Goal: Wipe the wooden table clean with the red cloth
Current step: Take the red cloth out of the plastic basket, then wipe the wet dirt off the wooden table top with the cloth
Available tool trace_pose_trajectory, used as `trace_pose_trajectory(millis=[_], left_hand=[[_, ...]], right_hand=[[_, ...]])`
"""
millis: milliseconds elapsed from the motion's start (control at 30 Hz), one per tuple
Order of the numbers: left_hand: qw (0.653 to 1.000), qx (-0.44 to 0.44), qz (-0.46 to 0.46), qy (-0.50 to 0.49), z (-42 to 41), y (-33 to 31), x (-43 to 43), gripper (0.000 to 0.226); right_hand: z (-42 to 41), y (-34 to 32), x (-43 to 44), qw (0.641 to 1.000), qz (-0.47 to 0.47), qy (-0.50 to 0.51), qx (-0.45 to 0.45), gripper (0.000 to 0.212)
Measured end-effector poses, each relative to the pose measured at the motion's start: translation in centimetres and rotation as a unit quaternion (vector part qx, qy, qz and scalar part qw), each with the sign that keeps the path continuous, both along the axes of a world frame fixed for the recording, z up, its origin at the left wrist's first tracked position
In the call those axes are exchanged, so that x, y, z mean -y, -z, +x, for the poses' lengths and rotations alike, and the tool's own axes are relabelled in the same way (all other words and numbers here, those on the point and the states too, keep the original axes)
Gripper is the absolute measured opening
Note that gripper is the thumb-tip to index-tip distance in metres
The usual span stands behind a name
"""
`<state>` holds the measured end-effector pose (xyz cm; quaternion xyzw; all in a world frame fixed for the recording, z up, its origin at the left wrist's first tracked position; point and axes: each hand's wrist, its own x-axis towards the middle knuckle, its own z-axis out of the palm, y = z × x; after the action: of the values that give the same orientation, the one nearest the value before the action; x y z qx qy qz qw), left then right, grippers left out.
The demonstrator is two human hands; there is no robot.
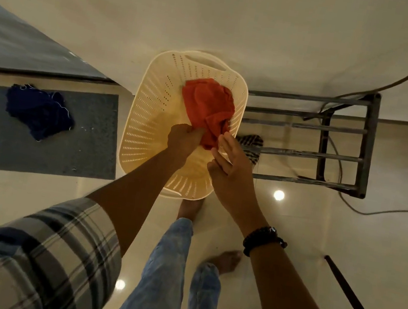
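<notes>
Gripping red cloth (pixel 209 107) over basket (pixel 146 124), left hand (pixel 183 139), right hand (pixel 229 170) beside

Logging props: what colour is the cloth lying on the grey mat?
The cloth is dark blue; the head view shows it.

- Dim, warm yellowish indoor light; pic soft overall.
- 2 round glare spots on glossy floor (pixel 293 222).
- Wide-angle bend twd edges; far-left edge smeared.
</notes>
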<state>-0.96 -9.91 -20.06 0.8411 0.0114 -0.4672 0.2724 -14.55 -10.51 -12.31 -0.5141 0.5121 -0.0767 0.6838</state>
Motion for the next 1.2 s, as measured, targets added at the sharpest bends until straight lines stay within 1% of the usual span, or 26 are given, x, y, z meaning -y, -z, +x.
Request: trace_pose_trajectory(millis=[100,133,200,267,367,467,533,600,633,700,733,800,833,867,900,967,1000,1067,1100,1167,1200], left_hand=[[0.998,0.021,-0.051,-0.014,1.1,-3.9,-0.1,0.027],[0.998,0.024,-0.063,-0.013,1.5,-5.6,-0.2,0.025],[0.996,0.009,-0.086,0.003,2.1,-9.3,-0.7,0.017],[0.994,0.006,-0.101,0.033,2.2,-13.0,-1.7,0.012],[0.991,0.015,-0.095,0.093,1.9,-17.9,-3.9,0.012],[0.985,0.005,-0.1,0.14,1.4,-22.1,-5.7,0.027],[0.979,0.005,-0.11,0.173,0.7,-24.3,-6.6,0.032],[0.966,0.0,-0.125,0.227,0.0,-26.3,-7.2,0.026],[0.958,-0.004,-0.125,0.257,-0.5,-27.1,-7.4,0.021],[0.945,-0.027,-0.127,0.299,-1.4,-28.2,-7.7,0.022],[0.94,-0.045,-0.129,0.314,-1.8,-28.6,-7.8,0.022],[0.931,-0.079,-0.125,0.335,-2.8,-29.6,-7.9,0.017],[0.927,-0.099,-0.126,0.338,-3.1,-30.0,-7.9,0.017],[0.923,-0.117,-0.132,0.343,-3.7,-30.5,-8.1,0.021],[0.916,-0.133,-0.139,0.351,-4.3,-31.1,-8.4,0.028],[0.904,-0.155,-0.155,0.368,-5.7,-32.3,-9.0,0.038],[0.9,-0.164,-0.165,0.368,-6.4,-32.9,-9.3,0.037],[0.883,-0.187,-0.188,0.387,-8.4,-34.1,-10.0,0.018],[0.866,-0.204,-0.197,0.411,-9.7,-34.8,-10.5,0.023],[0.825,-0.235,-0.211,0.468,-11.7,-35.9,-11.6,0.055],[0.8,-0.238,-0.219,0.505,-12.9,-36.5,-12.4,0.063]], right_hand=[[-0.4,-2.0,0.2,1.0,0.013,-0.006,0.011,0.073],[-0.4,-2.9,0.3,1.0,0.0,-0.012,0.007,0.074],[-0.3,-4.7,0.6,0.996,-0.079,-0.049,-0.01,0.073],[-0.1,-6.6,0.5,0.982,-0.153,-0.101,-0.038,0.078],[-0.3,-9.5,-0.4,0.961,-0.218,-0.159,-0.058,0.092],[-1.3,-12.7,-1.7,0.94,-0.267,-0.204,-0.054,0.099],[-2.4,-14.4,-2.6,0.932,-0.283,-0.221,-0.044,0.097],[-3.7,-16.2,-4.0,0.926,-0.298,-0.222,-0.058,0.09],[-4.4,-17.1,-4.8,0.928,-0.299,-0.212,-0.062,0.089],[-5.8,-18.4,-6.5,0.94,-0.285,-0.18,-0.052,0.09],[-6.6,-18.9,-7.3,0.949,-0.265,-0.164,-0.045,0.091],[-8.5,-20.0,-8.8,0.971,-0.194,-0.139,-0.023,0.097],[-9.4,-20.4,-9.4,0.977,-0.166,-0.134,-0.013,0.098],[-10.2,-20.8,-10.2,0.978,-0.163,-0.126,-0.015,0.095],[-10.8,-21.1,-11.1,0.977,-0.181,-0.109,-0.029,0.09],[-11.7,-22.0,-12.9,0.968,-0.24,-0.033,-0.061,0.073],[-12.0,-22.3,-13.6,0.963,-0.26,0.009,-0.067,0.062],[-13.3,-23.5,-15.3,0.951,-0.289,0.087,-0.069,0.042],[-14.2,-24.1,-16.2,0.945,-0.296,0.118,-0.069,0.033],[-16.1,-25.4,-18.1,0.937,-0.288,0.186,-0.061,0.02],[-17.1,-26.2,-19.4,0.93,-0.283,0.226,-0.057,0.016]])
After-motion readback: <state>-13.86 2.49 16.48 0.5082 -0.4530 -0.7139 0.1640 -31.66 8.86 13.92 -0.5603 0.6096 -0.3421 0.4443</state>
